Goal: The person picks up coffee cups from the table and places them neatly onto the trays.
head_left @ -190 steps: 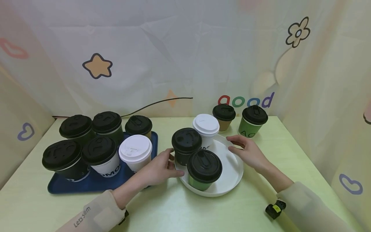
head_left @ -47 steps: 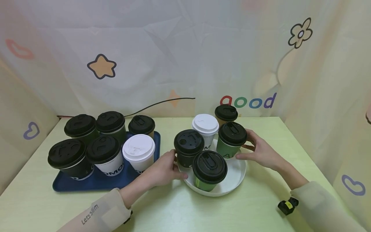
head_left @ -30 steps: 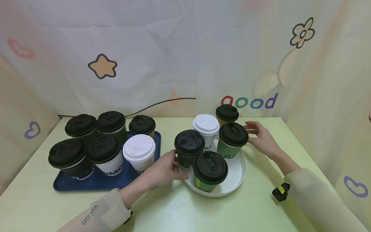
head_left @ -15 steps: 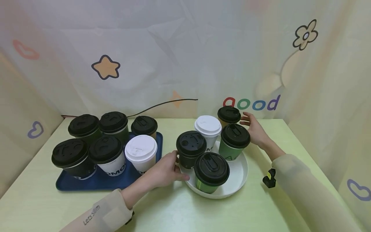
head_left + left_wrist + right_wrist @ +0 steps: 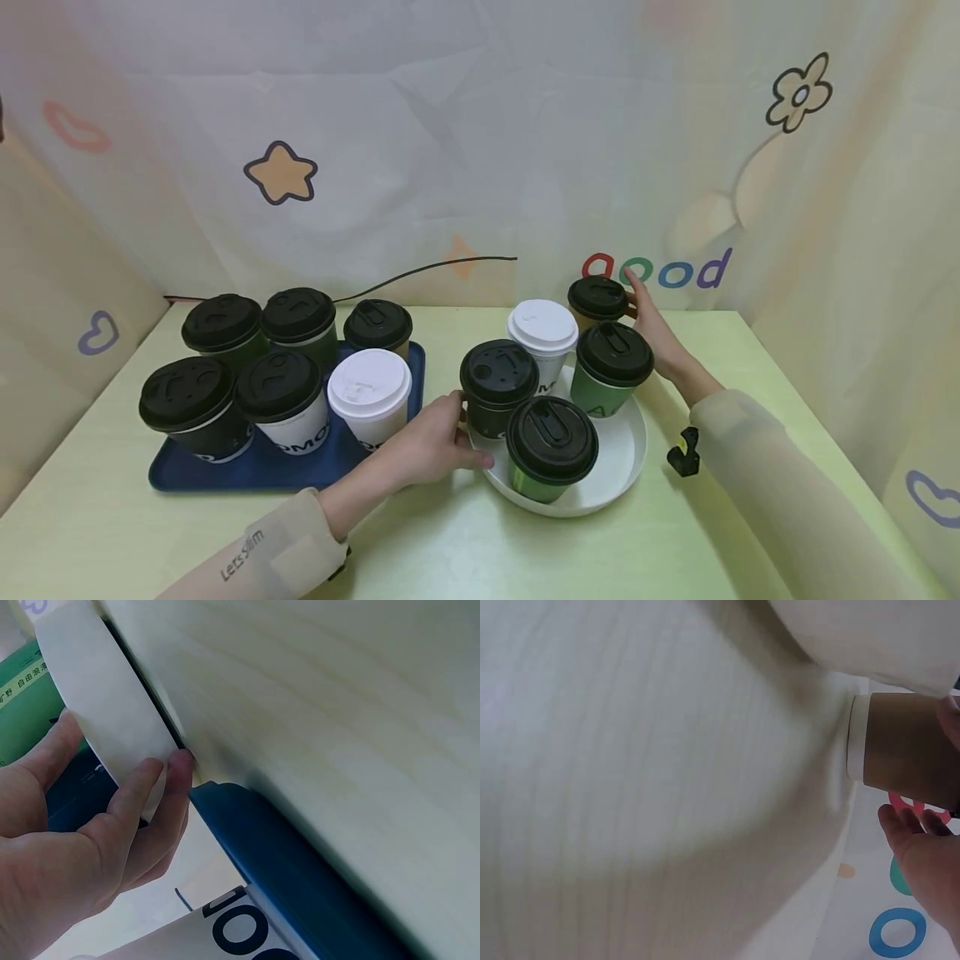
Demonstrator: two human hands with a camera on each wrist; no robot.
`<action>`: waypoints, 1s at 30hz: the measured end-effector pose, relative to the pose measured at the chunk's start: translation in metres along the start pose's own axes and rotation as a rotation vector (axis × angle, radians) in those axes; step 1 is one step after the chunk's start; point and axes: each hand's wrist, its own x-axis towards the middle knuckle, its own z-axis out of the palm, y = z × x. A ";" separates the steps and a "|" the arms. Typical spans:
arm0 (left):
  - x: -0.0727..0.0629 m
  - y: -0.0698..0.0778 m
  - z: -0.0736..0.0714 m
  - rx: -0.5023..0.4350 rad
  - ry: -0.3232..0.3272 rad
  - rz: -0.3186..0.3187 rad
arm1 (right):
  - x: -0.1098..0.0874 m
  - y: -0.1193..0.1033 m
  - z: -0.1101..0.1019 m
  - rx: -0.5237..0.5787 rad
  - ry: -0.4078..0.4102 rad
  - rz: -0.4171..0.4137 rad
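Observation:
My left hand [image 5: 431, 442] grips the left rim of a round white tray [image 5: 622, 458]; in the left wrist view its thumb lies at the rim and its fingertips along the outer wall. On this tray stand a black cup [image 5: 491, 417], a white-lidded cup [image 5: 551, 367], and two black-lidded green cups, one in front [image 5: 532, 487] and one at the right [image 5: 596, 396]. Behind the tray, my right hand [image 5: 660, 333] is spread beside a brown paper coffee cup [image 5: 907, 746]. The right wrist view shows its thumb on one side of that cup and its fingers apart from the other.
A blue rectangular tray [image 5: 225, 475] at the left carries several lidded coffee cups, one white-lidded [image 5: 371, 392] close to my left forearm. A printed curtain [image 5: 450, 150] hangs behind the pale table [image 5: 420, 558].
The right green cup went from the table behind onto the white tray. My right hand then let go of it and moved back to the brown cup. My left hand stays at the tray's rim.

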 end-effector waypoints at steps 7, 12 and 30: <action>0.002 0.000 0.002 0.007 -0.008 0.007 | 0.000 0.000 0.004 0.009 0.024 -0.095; 0.002 -0.001 0.002 0.017 -0.006 0.000 | -0.003 0.000 0.002 -0.022 0.049 -0.097; 0.000 0.001 0.000 0.014 0.008 -0.018 | -0.043 -0.006 -0.036 -0.131 0.120 0.092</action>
